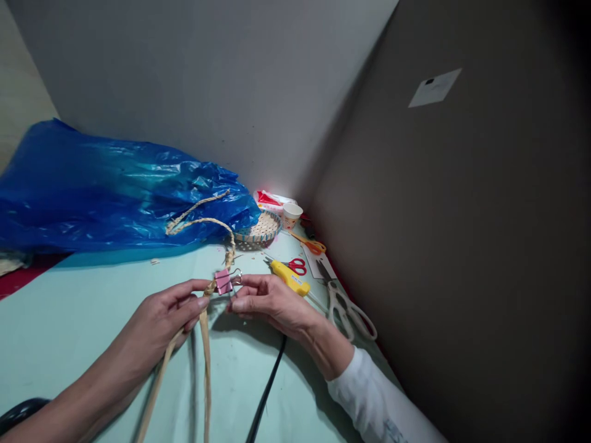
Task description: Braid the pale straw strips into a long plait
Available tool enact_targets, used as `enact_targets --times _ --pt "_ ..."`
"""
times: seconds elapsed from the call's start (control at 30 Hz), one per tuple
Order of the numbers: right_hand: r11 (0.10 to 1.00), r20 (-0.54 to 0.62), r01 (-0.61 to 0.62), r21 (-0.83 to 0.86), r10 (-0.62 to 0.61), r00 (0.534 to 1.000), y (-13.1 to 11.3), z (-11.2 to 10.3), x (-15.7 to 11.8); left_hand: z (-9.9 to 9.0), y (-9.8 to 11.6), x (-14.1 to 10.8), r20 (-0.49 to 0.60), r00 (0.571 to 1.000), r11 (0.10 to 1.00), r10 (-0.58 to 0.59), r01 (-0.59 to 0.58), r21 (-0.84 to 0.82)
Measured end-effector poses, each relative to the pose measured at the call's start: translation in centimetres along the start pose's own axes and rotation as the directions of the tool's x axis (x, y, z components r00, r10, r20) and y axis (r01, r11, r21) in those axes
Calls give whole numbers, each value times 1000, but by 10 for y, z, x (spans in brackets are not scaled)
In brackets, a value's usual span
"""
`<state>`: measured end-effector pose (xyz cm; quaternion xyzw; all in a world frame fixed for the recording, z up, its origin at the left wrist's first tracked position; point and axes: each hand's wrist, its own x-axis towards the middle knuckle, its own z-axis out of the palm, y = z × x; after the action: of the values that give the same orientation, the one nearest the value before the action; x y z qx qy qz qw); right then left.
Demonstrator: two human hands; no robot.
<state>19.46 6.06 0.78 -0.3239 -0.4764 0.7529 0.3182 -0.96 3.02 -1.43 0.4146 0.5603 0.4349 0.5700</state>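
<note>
A braided cord of straw-coloured fibre [229,239] runs from the blue bag toward me and parts into two loose flat strands [206,369] at the front. My left hand [166,314] pinches the cord between thumb and fingers, just at the end of the braid. A pink binder clip [223,282] sits on the braid right beside those fingertips. My right hand [272,303] is closed at the clip's right side, with thumb and fingers at its wire handles. One wire handle sticks up above the right fingertips.
A large blue plastic bag [106,191] fills the back left. Behind my right hand are a woven basket [258,237], a paper cup [292,215], a yellow glue gun [289,277], red scissors [297,266], orange scissors [314,246] and large white-handled scissors [344,304]. A black cord [268,394] lies in front.
</note>
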Motion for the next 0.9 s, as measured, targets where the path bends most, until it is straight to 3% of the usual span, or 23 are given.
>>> enact_targets --times 0.13,0.27,0.37,0.47,0.7,0.9 --pt "998 -108 18 -52 -23 994 5 0 3 -2 2 0 -31 998 996 -48 45 -75" --pt "961 -223 26 -277 -90 971 -2 -7 5 -9 2 4 -27 999 996 -26 23 -86" --pt "801 -301 -14 -599 -209 930 -10 -12 11 -12 -2 8 -45 998 995 -34 30 -91" --pt "632 -296 -32 -774 -318 901 -18 -14 23 -10 -5 11 -76 995 993 -70 62 -98" --pt "305 -213 -89 -948 -402 891 -33 -17 67 3 -7 28 -100 995 998 -6 13 60" --pt "128 -199 -163 -978 -358 912 -31 -18 92 8 1 35 -83 996 991 25 -13 135"
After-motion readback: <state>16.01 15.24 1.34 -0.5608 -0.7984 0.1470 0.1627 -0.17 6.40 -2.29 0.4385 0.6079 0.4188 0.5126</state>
